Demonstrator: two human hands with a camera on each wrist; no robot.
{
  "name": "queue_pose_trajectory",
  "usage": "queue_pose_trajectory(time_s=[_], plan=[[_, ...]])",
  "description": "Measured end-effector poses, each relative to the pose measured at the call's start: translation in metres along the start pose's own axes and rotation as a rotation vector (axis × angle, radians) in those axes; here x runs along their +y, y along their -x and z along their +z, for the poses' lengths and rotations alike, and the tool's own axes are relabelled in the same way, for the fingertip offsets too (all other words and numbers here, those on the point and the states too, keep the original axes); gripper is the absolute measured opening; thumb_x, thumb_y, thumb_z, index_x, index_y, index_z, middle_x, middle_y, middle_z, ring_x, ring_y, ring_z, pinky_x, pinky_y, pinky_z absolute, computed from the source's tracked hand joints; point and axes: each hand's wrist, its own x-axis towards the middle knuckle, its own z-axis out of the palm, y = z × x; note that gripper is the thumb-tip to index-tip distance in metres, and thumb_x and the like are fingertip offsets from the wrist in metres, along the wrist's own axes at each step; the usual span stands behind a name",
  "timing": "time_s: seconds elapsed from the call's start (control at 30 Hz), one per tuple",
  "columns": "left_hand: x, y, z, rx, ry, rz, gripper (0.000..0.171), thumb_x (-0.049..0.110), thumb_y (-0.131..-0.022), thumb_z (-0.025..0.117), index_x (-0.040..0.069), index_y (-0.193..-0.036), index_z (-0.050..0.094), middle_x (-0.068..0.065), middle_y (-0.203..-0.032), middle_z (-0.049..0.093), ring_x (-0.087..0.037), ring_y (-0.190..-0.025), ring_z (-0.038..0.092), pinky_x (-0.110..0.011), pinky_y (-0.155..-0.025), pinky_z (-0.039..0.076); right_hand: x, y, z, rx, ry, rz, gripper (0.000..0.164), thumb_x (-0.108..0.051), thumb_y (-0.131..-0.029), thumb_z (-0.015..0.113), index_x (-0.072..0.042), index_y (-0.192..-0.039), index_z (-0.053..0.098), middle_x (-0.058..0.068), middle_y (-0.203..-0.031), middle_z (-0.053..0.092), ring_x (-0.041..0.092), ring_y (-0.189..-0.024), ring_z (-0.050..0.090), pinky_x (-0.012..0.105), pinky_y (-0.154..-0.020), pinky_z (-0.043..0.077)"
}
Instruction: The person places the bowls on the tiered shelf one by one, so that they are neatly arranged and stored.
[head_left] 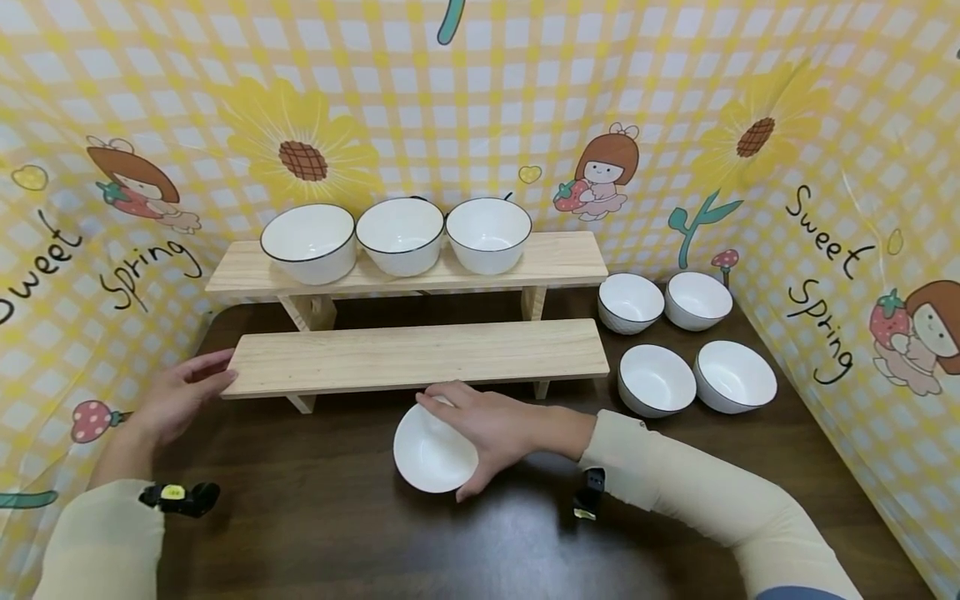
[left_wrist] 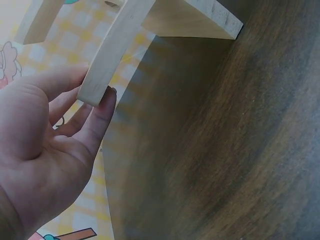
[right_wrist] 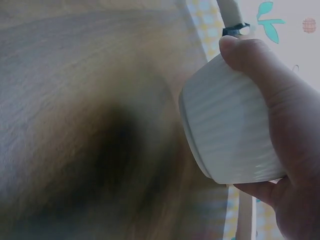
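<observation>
Right grip [head_left: 495,429] on bowl [head_left: 431,454], "Sweet Spring" cloth [head_left: 465,108]

Yellow-checked cloth [head_left: 457,108] around dark table [head_left: 315,517]

"Sweet Spring" | left checked cloth [head_left: 52,350] | "Sweet Spring" | right checked cloth [head_left: 847,158]

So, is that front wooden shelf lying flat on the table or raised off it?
Raised: in the head view, wooden legs show beneath the front shelf. The left hand pinches its end.
</observation>
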Motion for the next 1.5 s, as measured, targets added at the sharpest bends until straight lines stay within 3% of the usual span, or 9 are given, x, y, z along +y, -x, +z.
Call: queue_pose_trajectory(time_s=[0.43,0.9,1.5], plan=[[0.005,0.003,0.000,0.016,-0.056,-0.004,0.078,0.047,-0.102,0.059,-0.002,-0.156,0.033,-0.031,-0.152,0.037,0.012,-0.091,0.052,-0.017,-0.078,0.050,0.015,0.028,-0.013,0.048,-0.048,0.051,0.127,-0.059,-0.064,0.090,-0.003,-0.159,0.027,0.015,-0.156,0.030,0.029,-0.138,0.043,0.041,-0.103,0.049],[0.005,0.003,0.000,0.017,-0.066,0.018,0.075,0.044,-0.103,0.058,-0.003,-0.156,0.034,-0.032,-0.151,0.038,0.011,-0.092,0.051,-0.016,-0.077,0.049,0.028,0.065,-0.025,0.106,-0.094,0.129,0.125,-0.053,-0.063,0.092,-0.002,-0.158,0.029,0.016,-0.155,0.032,0.033,-0.138,0.043,0.046,-0.099,0.051],[0.002,0.003,0.003,0.039,-0.043,0.008,0.079,0.048,-0.101,0.060,-0.003,-0.156,0.035,-0.031,-0.153,0.036,0.010,-0.093,0.051,-0.014,-0.076,0.050,0.041,0.107,-0.054,0.240,-0.120,0.215,0.128,-0.050,-0.060,0.095,-0.004,-0.159,0.029,0.017,-0.156,0.032,0.035,-0.134,0.047,0.048,-0.101,0.049]])
